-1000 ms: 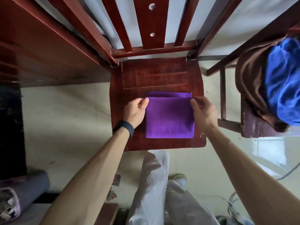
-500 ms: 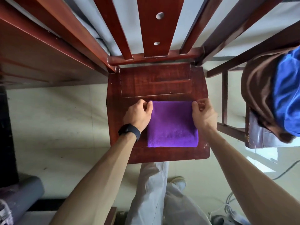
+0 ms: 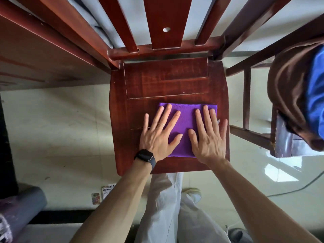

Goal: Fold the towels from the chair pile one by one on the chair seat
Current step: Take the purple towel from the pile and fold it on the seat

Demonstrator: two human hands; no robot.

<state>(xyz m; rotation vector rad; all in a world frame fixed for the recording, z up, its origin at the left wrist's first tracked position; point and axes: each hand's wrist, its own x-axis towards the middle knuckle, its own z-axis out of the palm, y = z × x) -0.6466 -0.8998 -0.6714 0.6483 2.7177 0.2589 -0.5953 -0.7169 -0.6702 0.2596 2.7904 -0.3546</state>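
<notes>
The purple towel (image 3: 185, 123) lies folded into a neat rectangle on the chair seat (image 3: 166, 81), toward the front and a little to the right of the middle. Its stitched far edge runs straight across, just short of the groove in the wood.

Both hands press down on it, palms flat. The left hand (image 3: 157, 135) covers the towel's left side with its fingers straight and spread; its little finger lies off the cloth on the bare wood, and the thumb points in toward the middle. A thin ring (image 3: 162, 124) sits on one finger and a dark watch (image 3: 145, 156) on the wrist. The right hand (image 3: 208, 139) lies flat on the towel's right side, fingers straight and closer together, with the little finger reaching past the towel's right edge over the seat. Neither hand grips anything. A strip of purple shows between the two thumbs.

To the right stands a second chair (image 3: 280, 142) with the pile on it: a brown towel (image 3: 289, 95) draped over it and a blue towel (image 3: 315, 95) lying against the brown one at the picture's edge.

The person stands at the front of the seat in pale trousers (image 3: 163, 207). A few playing cards (image 3: 107, 190) lie on the floor (image 3: 61, 128) near the left forearm.
</notes>
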